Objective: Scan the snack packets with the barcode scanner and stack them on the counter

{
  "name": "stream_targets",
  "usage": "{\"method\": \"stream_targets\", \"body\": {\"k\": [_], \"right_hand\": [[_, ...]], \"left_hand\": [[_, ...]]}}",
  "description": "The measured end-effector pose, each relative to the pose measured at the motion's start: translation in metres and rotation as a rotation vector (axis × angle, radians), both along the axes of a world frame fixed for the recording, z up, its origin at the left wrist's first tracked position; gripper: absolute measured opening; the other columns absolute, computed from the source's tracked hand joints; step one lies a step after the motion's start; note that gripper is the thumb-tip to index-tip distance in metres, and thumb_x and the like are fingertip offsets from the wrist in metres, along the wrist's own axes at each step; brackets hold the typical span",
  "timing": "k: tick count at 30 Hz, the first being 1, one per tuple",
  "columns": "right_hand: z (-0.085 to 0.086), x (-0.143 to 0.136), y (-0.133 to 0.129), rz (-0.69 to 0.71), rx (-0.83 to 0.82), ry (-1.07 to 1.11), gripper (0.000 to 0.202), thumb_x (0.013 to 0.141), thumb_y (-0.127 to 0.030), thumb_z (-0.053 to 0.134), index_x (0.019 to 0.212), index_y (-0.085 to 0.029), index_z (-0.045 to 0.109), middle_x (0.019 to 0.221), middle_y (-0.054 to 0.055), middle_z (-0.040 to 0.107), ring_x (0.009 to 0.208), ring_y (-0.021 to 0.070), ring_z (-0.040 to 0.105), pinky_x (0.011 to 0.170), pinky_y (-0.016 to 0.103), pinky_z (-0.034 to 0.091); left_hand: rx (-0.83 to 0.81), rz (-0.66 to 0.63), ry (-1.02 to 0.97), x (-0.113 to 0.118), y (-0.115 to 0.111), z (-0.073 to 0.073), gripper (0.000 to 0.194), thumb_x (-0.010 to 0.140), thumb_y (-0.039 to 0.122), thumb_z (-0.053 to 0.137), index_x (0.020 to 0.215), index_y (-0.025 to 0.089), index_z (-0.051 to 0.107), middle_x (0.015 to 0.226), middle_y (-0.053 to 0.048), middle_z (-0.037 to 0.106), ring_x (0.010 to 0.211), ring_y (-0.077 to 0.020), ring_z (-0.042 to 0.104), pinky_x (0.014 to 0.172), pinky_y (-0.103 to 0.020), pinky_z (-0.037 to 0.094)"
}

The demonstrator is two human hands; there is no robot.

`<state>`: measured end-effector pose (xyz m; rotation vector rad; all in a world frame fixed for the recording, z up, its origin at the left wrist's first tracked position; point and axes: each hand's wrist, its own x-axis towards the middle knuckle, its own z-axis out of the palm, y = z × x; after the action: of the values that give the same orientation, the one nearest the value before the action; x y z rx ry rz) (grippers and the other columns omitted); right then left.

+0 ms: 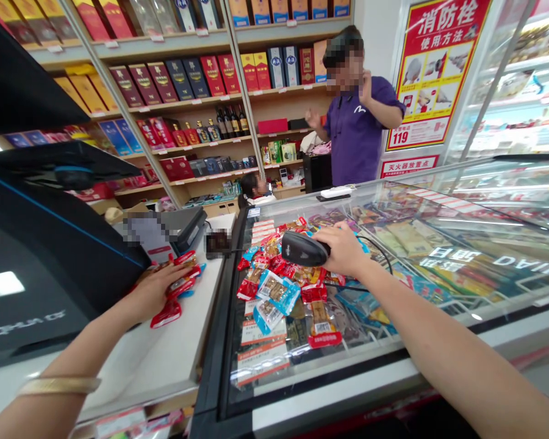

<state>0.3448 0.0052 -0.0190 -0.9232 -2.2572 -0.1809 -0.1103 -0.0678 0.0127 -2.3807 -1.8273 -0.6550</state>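
My right hand (pixel 343 249) grips a black handheld barcode scanner (pixel 304 249) above the glass freezer lid. Under and around the scanner, a heap of small snack packets (pixel 279 292) in red and blue wrappers lies on the glass. One red-ended packet (pixel 322 317) lies nearest me, its barcode facing up. On the white counter to the left, my left hand (pixel 153 289) is closed over a bunch of similar red packets (pixel 167 312). Its fingers partly cover them, and the thumb is hard to make out.
A dark checkout terminal (pixel 50 256) stands at the left of the white counter (pixel 165 360). The freezer (pixel 265 421) holds packaged goods under its glass. Across it stands a person in a purple shirt (pixel 357 137); a second person's head shows lower down. Shelves of boxes and bottles line the wall.
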Motion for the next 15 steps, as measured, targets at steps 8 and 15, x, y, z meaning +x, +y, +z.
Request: {"method": "stream_targets", "body": {"k": [8,15], "right_hand": [[-0.001,0.000,-0.001,-0.007,-0.017,0.021,0.028,0.068,-0.026,0.066,0.095,-0.022,0.071,0.092,0.006,0.075,0.087,0.0229,0.063,0.081,0.036,0.026],[-0.002,0.000,0.000,-0.016,-0.015,0.004,0.027,0.070,-0.028,0.066,0.095,-0.022,0.070,0.093,0.006,0.075,0.088,0.0239,0.065,0.082,0.036,0.027]], "left_hand": [[-0.011,-0.084,0.306,-0.027,0.017,-0.011,0.048,0.070,0.023,0.047,0.108,0.019,0.075,0.114,-0.013,0.076,0.102,-0.0312,0.071,0.092,-0.056,0.055],[-0.110,-0.077,0.477,-0.015,0.016,-0.001,0.055,0.067,0.016,0.050,0.116,0.023,0.074,0.122,-0.012,0.073,0.105,-0.0331,0.068,0.085,-0.050,0.056]]}}
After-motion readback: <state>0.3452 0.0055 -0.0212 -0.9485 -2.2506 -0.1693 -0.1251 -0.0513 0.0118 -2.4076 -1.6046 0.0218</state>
